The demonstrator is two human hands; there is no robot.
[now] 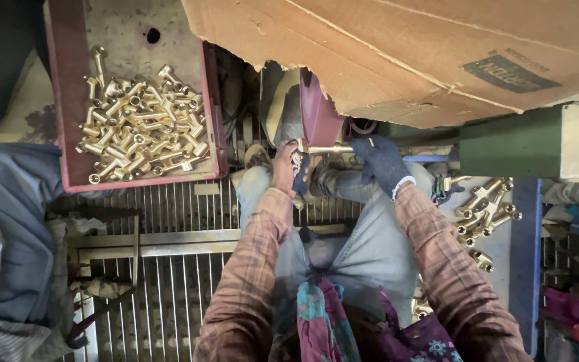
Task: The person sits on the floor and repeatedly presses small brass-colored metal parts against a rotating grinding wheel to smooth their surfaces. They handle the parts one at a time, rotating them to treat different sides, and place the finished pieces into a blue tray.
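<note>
Holding a brass fitting [326, 149] against a spinning-type wheel [316, 114] under a cardboard hood [403, 53], a seated worker steadies it from both ends. The left hand [286, 167], wrapped in a scrap of blue cloth, pinches one end; the gloved right hand [381, 161] is closed around the other, so the piece spans between the two grips, just at the wheel's edge. A slip could drag fingers or loose cloth into the wheel. A red tray [68, 100] of brass fittings sits nearby.
</note>
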